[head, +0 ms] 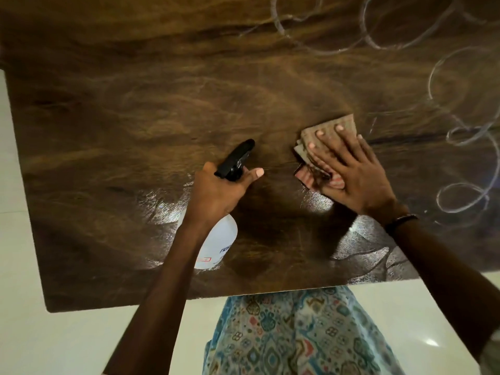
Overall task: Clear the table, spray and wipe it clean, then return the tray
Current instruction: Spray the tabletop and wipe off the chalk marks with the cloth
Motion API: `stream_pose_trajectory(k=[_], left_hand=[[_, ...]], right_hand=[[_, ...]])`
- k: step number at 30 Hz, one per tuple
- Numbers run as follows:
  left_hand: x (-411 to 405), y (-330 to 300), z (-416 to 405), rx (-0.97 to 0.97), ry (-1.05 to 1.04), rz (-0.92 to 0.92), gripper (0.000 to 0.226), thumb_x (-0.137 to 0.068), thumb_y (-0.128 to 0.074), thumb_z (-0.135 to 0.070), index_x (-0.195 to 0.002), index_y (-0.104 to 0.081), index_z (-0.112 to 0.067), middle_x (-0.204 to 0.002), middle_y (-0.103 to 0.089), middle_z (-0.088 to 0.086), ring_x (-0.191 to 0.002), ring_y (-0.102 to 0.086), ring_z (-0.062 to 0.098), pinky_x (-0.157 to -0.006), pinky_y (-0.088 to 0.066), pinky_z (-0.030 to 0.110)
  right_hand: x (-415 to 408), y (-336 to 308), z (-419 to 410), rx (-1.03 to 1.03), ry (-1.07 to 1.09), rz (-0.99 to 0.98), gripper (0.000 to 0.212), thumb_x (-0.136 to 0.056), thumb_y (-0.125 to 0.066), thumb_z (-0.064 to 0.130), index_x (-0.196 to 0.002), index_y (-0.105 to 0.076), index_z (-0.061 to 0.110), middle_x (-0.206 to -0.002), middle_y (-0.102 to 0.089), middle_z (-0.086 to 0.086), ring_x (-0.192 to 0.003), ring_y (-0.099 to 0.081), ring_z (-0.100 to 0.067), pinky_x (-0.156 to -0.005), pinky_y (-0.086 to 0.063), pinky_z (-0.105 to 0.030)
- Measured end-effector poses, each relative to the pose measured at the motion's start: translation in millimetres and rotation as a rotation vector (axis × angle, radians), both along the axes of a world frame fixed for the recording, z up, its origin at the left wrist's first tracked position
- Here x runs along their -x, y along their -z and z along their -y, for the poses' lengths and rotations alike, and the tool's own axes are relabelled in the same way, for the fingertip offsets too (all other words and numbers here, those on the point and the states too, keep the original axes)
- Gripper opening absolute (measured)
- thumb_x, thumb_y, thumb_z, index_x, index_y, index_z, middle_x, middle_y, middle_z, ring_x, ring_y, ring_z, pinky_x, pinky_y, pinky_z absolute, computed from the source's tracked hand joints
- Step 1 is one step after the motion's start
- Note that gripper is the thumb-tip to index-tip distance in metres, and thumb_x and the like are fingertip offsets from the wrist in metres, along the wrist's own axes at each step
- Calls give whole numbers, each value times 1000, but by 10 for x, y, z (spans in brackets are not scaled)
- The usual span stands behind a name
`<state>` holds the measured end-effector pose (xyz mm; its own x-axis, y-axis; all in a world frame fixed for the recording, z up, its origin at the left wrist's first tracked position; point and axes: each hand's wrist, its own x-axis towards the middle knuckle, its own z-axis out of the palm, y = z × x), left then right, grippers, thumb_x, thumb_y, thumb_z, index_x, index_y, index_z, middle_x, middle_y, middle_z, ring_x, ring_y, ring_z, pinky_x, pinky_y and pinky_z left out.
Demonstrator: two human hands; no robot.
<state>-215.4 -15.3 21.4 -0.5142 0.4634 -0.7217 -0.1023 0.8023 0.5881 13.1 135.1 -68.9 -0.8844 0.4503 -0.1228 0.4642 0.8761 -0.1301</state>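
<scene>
A dark brown wooden table [135, 117] fills most of the view. My left hand [216, 193] grips a white spray bottle [219, 244] by its black trigger head [238, 158], nozzle pointing away over the table. To its right, my right hand [354, 171] lies flat with fingers spread on a folded brownish cloth with red stripes [324, 131], pressing it onto the tabletop. Wet shiny patches [319, 204] show on the wood near the front edge. No tray is in view.
White looping streaks [460, 201] mark the table's right side and far right corner. A pale glossy floor [67, 342] lies beyond the table's left and front edges. My patterned blue garment [297, 334] is just below the front edge.
</scene>
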Motion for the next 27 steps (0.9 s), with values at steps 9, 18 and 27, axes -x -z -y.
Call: stream_pose_trajectory(k=[9, 18, 27], left_hand=[[56, -3, -77, 7, -54, -43, 40, -71, -78, -40, -89, -48, -20, -77, -54, -10, -79, -58, 15, -74, -46, 29], [114, 17, -310, 18, 19, -107, 58, -71, -78, -41, -112, -54, -7, -84, -57, -3, -87, -61, 21, -73, -52, 32], [122, -49, -778, -25, 21, -121, 36, -71, -78, -38, -85, -49, -23, -94, -58, -3, -86, -54, 10, -74, -42, 23]], right_hand=[[1363, 9, 159, 53, 46, -70, 68, -90, -30, 64, -148, -34, 29, -157, -31, -1, -147, -20, -31, -117, -18, -50], [626, 84, 159, 25, -169, -62, 64, -91, -36, 61, -146, -39, 29, -157, -30, -2, -147, -20, -29, -117, -20, -51], [405, 45, -300, 26, 156, -77, 70, -89, -39, 62, -151, -27, 30, -159, -25, 1, -149, -14, -26, -119, -17, -48]])
